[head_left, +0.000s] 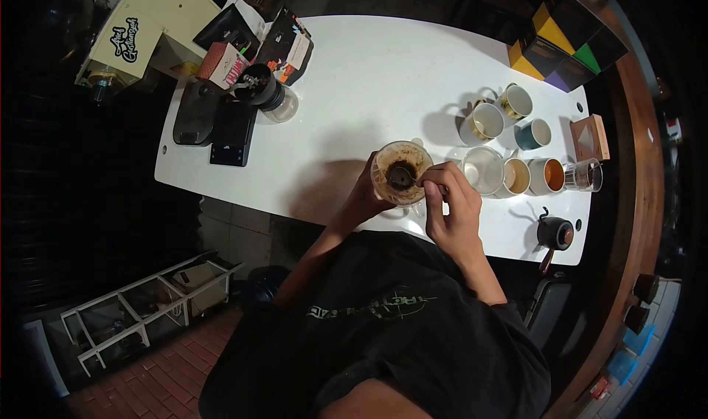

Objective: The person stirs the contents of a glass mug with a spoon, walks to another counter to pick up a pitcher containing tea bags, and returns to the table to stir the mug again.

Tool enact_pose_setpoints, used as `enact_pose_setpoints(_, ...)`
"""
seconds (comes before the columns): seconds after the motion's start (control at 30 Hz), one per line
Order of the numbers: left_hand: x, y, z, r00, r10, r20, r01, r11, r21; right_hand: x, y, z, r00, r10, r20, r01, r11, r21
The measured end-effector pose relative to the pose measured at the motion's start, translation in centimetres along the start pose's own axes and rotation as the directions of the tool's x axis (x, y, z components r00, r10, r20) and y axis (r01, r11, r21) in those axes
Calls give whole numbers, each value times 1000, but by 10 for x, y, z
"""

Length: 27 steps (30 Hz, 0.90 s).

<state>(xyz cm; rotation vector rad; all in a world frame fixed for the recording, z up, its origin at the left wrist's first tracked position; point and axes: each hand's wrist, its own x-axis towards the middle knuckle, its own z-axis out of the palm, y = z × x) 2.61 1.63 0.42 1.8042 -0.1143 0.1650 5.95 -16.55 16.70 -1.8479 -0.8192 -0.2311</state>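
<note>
My left hand is wrapped round the side of a coffee dripper, lifted near the table's front edge. Brown, stained filter paper lines it, with dark wet coffee grounds at the bottom. Over its right rim, my right hand pinches a thin handle, seemingly a small spoon, whose tip reaches down to the grounds. Most of the spoon is hidden by my fingers. Just right of my right hand stands a clear glass server.
Several cups, including a teal cup and an orange-lined cup, stand on the white table. A black kettle is at front right. At left are a black scale and a hand grinder. Boxes stand back right.
</note>
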Motion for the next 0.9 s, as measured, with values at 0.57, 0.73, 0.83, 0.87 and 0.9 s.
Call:
enact_pose_setpoints(0.57,0,-8,0,1000,0,11,-1,998,64,-1,3,3,1000,-14,15,13,999,41)
enact_pose_setpoints(0.73,-1,-9,0,1000,5,-1,-5,999,40,0,8,5,999,-15,31,15,1000,-21)
enact_pose_setpoints(0.83,1,-4,-1,1000,18,20,-20,995,96,0,8,3,999,0,34,0,1000,-12)
enact_pose_setpoints(0.87,1,-7,-1,998,47,29,-50,992,113,-1,7,2,1000,1,30,-1,1000,12)
enact_pose_setpoints(0.9,1,-9,-1,998,47,30,-50,992,112,-1,7,2,1000,1,30,-2,1000,11)
